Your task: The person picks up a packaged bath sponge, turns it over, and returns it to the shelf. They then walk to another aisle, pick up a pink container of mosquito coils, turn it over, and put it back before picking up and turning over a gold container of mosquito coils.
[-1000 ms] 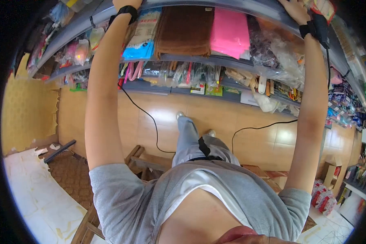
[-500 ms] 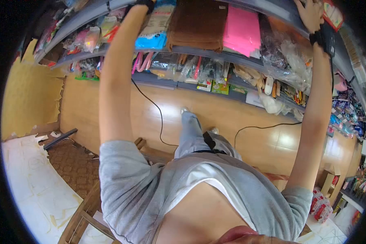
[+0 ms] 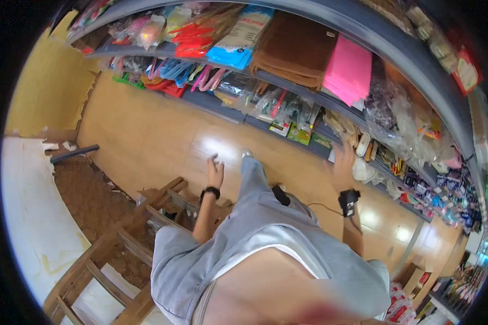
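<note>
Over the floor in front of my left leg, my left hand [image 3: 215,172] hangs with loosely bent fingers held apart and nothing in it. My right hand [image 3: 341,162] is raised close to the lower shelf's edge, its fingers spread and smeared a little by motion. It overlaps pale packaged goods and a white oblong item [image 3: 363,144] in this view. Both wrists wear black bands. Above the hands, folded brown cloths [image 3: 295,49], a pink stack [image 3: 348,70] and a blue-and-white package [image 3: 241,37] lie on the shelf.
A wooden ladder-like frame [image 3: 127,238] leans at the lower left beside a brown patterned mat [image 3: 89,197]. Shelving [image 3: 303,86] curves across the front and right, with coloured hangers [image 3: 209,78] below. Cardboard boxes [image 3: 416,279] stand at the lower right.
Both hands have come down from the upper shelf toward my body, the left lower than the right. The view has turned, showing more of the wooden frame and the red packages.
</note>
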Demonstrator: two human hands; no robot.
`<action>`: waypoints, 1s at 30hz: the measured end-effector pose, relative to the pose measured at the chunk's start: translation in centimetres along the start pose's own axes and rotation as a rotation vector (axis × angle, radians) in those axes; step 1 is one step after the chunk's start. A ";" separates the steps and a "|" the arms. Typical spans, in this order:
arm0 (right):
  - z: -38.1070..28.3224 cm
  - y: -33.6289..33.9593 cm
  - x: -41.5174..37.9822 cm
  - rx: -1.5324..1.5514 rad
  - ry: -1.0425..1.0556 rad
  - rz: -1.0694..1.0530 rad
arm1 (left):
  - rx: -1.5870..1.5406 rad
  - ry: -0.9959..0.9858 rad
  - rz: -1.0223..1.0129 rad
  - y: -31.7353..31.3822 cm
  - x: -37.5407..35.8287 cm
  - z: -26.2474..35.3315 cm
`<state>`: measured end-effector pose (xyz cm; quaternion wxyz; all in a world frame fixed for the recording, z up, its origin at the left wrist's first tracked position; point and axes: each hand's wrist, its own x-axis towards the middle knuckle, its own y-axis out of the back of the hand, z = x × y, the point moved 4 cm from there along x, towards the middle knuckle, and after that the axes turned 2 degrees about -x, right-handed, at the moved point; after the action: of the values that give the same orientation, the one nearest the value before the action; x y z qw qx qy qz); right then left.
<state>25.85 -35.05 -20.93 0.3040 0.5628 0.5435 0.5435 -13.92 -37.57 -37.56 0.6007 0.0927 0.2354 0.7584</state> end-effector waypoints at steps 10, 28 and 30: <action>-2.6 -4.7 3.1 0.154 -0.100 -0.073 | -0.465 0.437 0.385 4.6 -4.3 -7.4; -24.0 -11.3 22.4 0.279 0.197 -0.119 | -0.353 0.139 0.522 19.7 7.1 -3.4; -25.9 -12.3 23.9 0.295 0.267 -0.098 | -0.398 0.175 0.541 21.3 6.3 -4.7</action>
<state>-6.40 -16.17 -19.90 0.1699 0.4970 0.6795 0.5122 -36.05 -36.28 -32.59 0.3619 -0.0323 0.1004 0.9262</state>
